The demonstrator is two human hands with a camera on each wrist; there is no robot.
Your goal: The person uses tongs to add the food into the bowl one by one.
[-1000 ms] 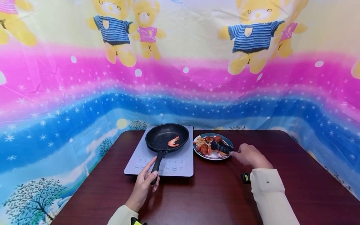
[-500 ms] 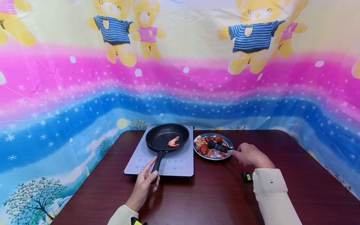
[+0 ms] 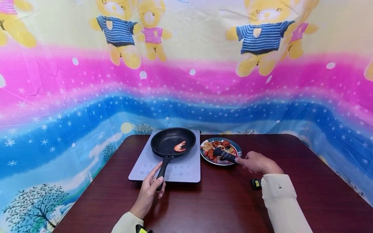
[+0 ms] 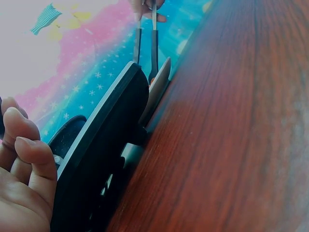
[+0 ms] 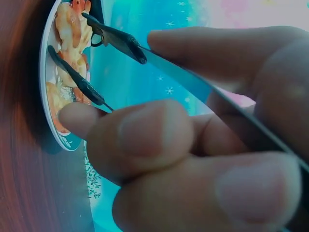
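My left hand grips the black handle of a frying pan in the head view. Inside the pan, toward its right side, lies one orange-pink shrimp. Over at the plate, my right hand holds tongs with black tips. In the right wrist view the two tips of the tongs stand apart, at pieces of food on the plate. Whether they touch a piece is hard to tell. The food looks like shrimp and other orange-brown pieces.
Under the pan is a white induction cooker, its buttons along the front. The plate stands just right of it on the dark wooden table. A printed cloth with bears hangs behind the table's back edge.
The tongs' tips have shifted a little left over the plate, with my right hand following. My left hand, the pan and the shrimp in it have stayed in place.
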